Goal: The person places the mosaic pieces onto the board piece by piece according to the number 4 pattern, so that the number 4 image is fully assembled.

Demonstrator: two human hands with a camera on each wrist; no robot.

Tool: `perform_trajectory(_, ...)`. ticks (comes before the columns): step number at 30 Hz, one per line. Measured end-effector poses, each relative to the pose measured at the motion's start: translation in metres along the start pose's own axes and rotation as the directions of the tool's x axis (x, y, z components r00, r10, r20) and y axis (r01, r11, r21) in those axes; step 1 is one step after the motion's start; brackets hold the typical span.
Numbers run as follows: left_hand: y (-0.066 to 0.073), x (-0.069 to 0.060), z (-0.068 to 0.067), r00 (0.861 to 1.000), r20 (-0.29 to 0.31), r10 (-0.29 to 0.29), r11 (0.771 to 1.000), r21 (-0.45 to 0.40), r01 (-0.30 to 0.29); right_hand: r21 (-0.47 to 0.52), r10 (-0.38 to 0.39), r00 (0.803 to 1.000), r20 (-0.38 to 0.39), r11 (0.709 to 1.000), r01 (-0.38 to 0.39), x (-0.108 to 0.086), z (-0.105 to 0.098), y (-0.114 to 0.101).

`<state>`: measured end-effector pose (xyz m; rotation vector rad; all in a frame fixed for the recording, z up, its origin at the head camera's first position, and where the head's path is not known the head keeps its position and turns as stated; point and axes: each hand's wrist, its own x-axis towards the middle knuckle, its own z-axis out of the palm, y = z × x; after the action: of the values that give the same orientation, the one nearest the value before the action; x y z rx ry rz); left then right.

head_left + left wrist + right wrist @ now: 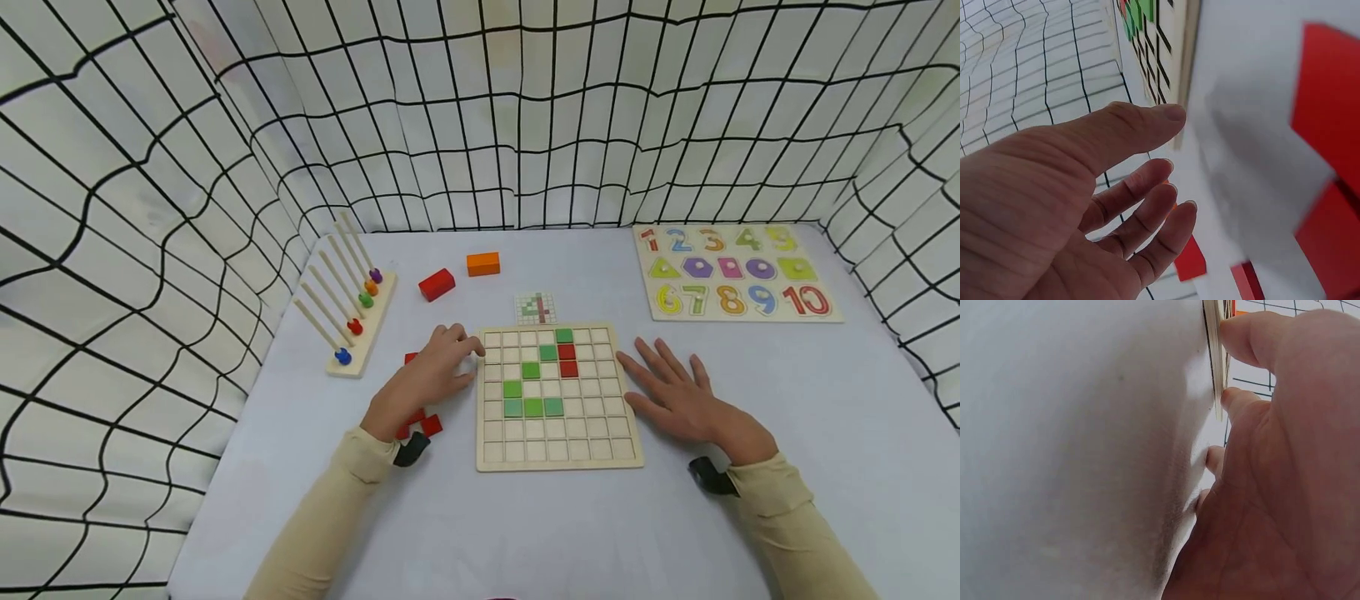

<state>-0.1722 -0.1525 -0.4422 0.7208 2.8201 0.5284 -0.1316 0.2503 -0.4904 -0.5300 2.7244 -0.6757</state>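
Observation:
A square wooden grid board (525, 452) lies between the hands, with several green tiles (533, 407) and two red tiles (567, 360) in its cells. At its upper left edge is my left hand (431, 371), fingers loosely bent with nothing in them; in the left wrist view the hand (1116, 206) shows thumb and fingers apart. Loose red tiles (431, 425) lie partly hidden under that hand. My right hand (678, 400) lies spread, fingertips against the board's right edge; the right wrist view shows the thumb of the hand (1272, 425) at the board's edge (1215, 356).
A small pattern card (535, 308) lies above the board. Behind are a red block (437, 285) and an orange block (483, 264). A peg stand with colored beads (362, 333) is at left, a number puzzle (738, 273) at right. Black netting surrounds the table.

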Motion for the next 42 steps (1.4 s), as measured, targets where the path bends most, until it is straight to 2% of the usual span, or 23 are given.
perform_trajectory(6,-0.022,-0.017,-0.005,0.992,-0.018,-0.127,0.992,0.014,0.128,-0.001,0.000,1.000,0.006,1.000,0.000,0.001,0.001,-0.003)
perform_trajectory(9,-0.034,-0.024,-0.008,0.985,-0.029,-0.169,0.984,0.045,0.171,-0.023,0.009,1.000,0.010,1.000,-0.009,0.002,0.001,-0.003)
perform_trajectory(13,-0.048,-0.030,-0.011,0.983,-0.023,-0.181,0.980,0.075,0.182,-0.048,0.025,0.999,0.028,0.999,-0.024,0.001,-0.003,-0.005)
perform_trajectory(16,-0.054,-0.030,-0.012,0.983,-0.011,-0.185,0.981,0.062,0.185,-0.047,0.027,0.999,0.031,0.999,-0.025,0.000,-0.005,-0.006)
perform_trajectory(22,-0.055,-0.028,-0.014,0.980,0.000,-0.199,0.980,0.020,0.199,-0.045,0.024,0.999,0.030,0.999,-0.023,0.001,-0.004,-0.005)
perform_trajectory(29,-0.047,-0.026,-0.016,0.987,-0.023,-0.162,0.987,-0.011,0.161,-0.053,0.030,0.999,0.034,0.998,-0.028,0.002,-0.003,-0.004)
perform_trajectory(36,-0.035,-0.021,-0.017,0.996,-0.056,-0.066,0.997,-0.041,0.064,-0.046,0.035,0.999,0.039,0.998,-0.033,0.001,-0.004,-0.004)
perform_trajectory(42,-0.025,-0.012,-0.017,0.998,-0.056,-0.014,0.998,-0.062,0.010,-0.046,0.034,0.999,0.041,0.998,-0.032,0.001,-0.003,-0.004)
